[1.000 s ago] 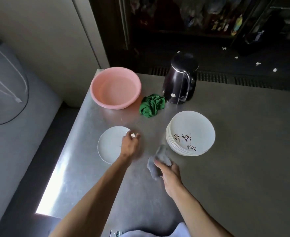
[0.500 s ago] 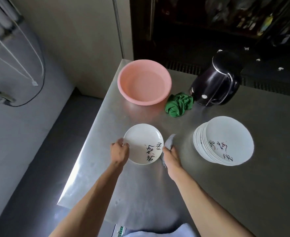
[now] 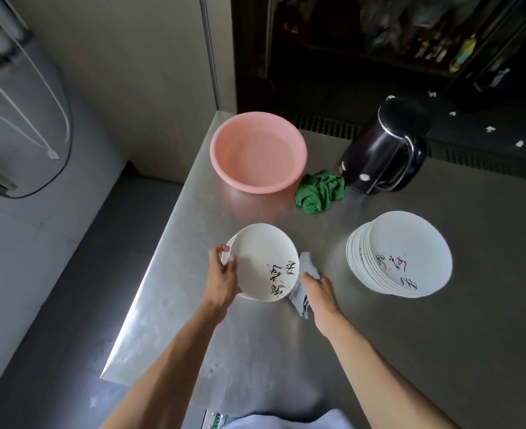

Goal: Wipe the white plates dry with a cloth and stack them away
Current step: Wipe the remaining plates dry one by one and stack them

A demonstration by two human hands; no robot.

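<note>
A white plate (image 3: 261, 258) with dark brush lettering is tilted up off the steel table (image 3: 379, 351). My left hand (image 3: 223, 278) grips its left rim, thumb on the inner face. My right hand (image 3: 319, 289) holds a grey-white cloth (image 3: 306, 270) against the plate's right edge. A stack of several white plates (image 3: 401, 253) with the same lettering sits to the right, apart from both hands.
A pink basin (image 3: 258, 151) stands at the back left of the table. A crumpled green cloth (image 3: 320, 191) lies next to a black kettle (image 3: 385, 145). The table's left edge drops to the floor near my left hand.
My left hand has lifted and tilted the single plate off the table. My right hand with the cloth has come up against the plate's right edge.
</note>
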